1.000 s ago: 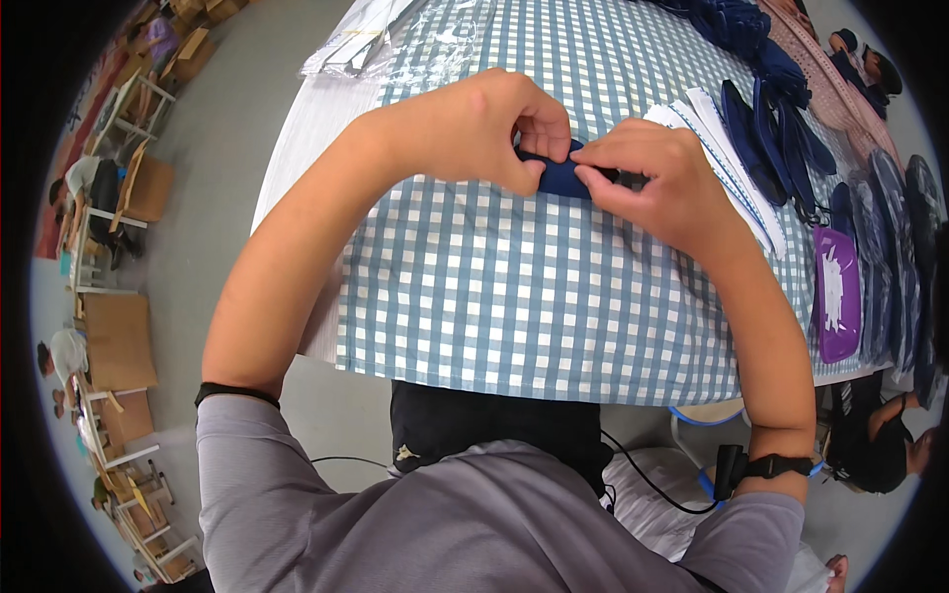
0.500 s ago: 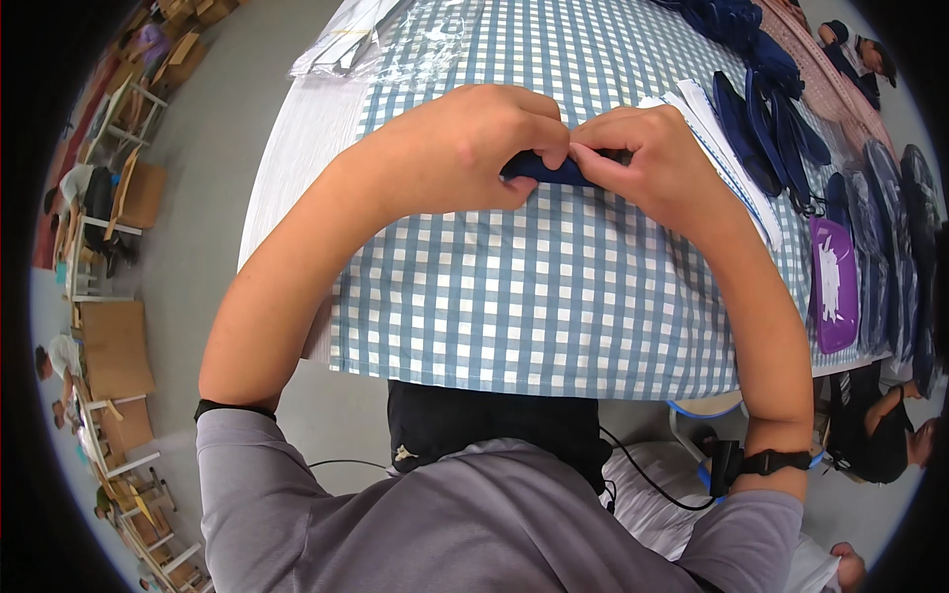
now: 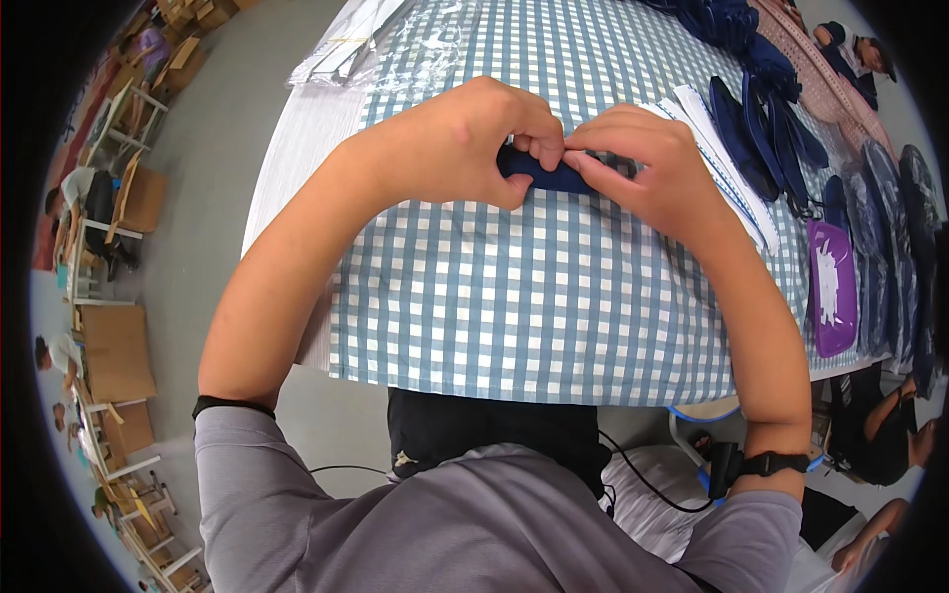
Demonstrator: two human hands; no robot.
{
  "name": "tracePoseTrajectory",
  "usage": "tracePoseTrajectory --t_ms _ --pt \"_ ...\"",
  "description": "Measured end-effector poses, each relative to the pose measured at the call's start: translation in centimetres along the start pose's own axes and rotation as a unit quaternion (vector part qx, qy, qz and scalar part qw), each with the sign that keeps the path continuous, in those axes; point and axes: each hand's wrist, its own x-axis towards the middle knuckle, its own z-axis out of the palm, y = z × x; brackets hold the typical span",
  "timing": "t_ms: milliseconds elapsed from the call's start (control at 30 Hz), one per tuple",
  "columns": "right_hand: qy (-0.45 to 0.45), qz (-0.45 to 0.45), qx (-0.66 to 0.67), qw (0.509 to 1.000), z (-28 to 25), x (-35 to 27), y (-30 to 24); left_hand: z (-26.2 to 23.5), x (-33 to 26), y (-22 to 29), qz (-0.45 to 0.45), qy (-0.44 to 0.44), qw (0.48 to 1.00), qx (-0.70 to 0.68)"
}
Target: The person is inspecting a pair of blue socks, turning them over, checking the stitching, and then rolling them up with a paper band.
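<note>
Right now a small dark navy fabric piece (image 3: 546, 174), narrow and soft-looking, is pinched between both hands just above the blue-and-white checked cloth (image 3: 514, 316) that covers the bench. The left hand (image 3: 460, 143) curls over its left end with thumb and fingertips pressed onto it, and the right hand (image 3: 647, 163) pinches its right end, the two sets of fingertips almost meeting at the middle. It looks like a folding or pressing step on this piece; a next move would likely call for a firm, even squeeze so the soft cloth keeps its shape. Right of the navy piece lies a stack of white sheets with striped edges (image 3: 717, 148), then a row of dark blue fabric items (image 3: 766, 138), and farther right a flat purple packet (image 3: 830, 287). Up and left of the piece sit crinkled clear plastic bags (image 3: 381, 44), glossy and thin.
</note>
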Motion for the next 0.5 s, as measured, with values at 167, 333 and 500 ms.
tracePoseTrajectory --t_ms 167,333,500 --pt "0.01 -0.076 0.011 0.997 -0.5 0.1 -0.7 -0.3 0.4 0.1 -0.016 -0.014 1.0 -0.018" --pt "-0.013 -0.043 0.001 0.999 -0.2 0.7 -0.8 -0.5 0.4 -0.8 -0.054 -0.014 0.998 -0.037" --pt "-0.013 0.005 0.02 1.0 0.2 1.3 0.3 -0.8 0.5 -2.1 -0.1 -0.013 0.993 -0.057"
